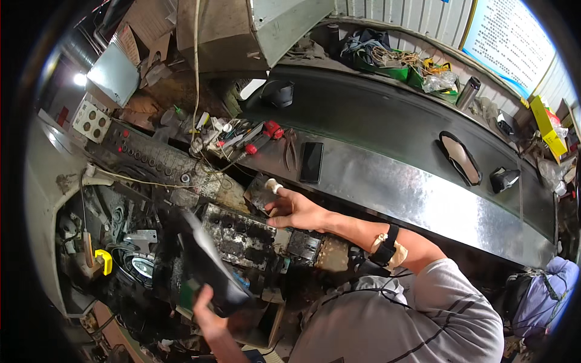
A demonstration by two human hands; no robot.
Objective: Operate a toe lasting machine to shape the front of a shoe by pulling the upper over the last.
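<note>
My left hand [210, 311] is closed around the lower end of a black shoe [213, 266], which is smeared by motion. A pale grey streak runs along the shoe, and its narrow end points up over the machine. My right hand [298, 210] reaches left above the worn machine top, its fingers apart and nothing seen in them. White wrapping covers one fingertip. Beside that finger is a dark block [259, 192]. On the dark belt [375, 130] lie a black shoe with a beige sole side [460, 158] and a small black piece [504, 179].
A phone [311, 162], pliers [291, 151] and a red-and-black tool [266, 137] lie on the metal ledge. A button panel [142, 157] stands left. Green bins [396, 72] and a flask [468, 93] line the back shelf. A cord [196, 72] hangs down at the upper left.
</note>
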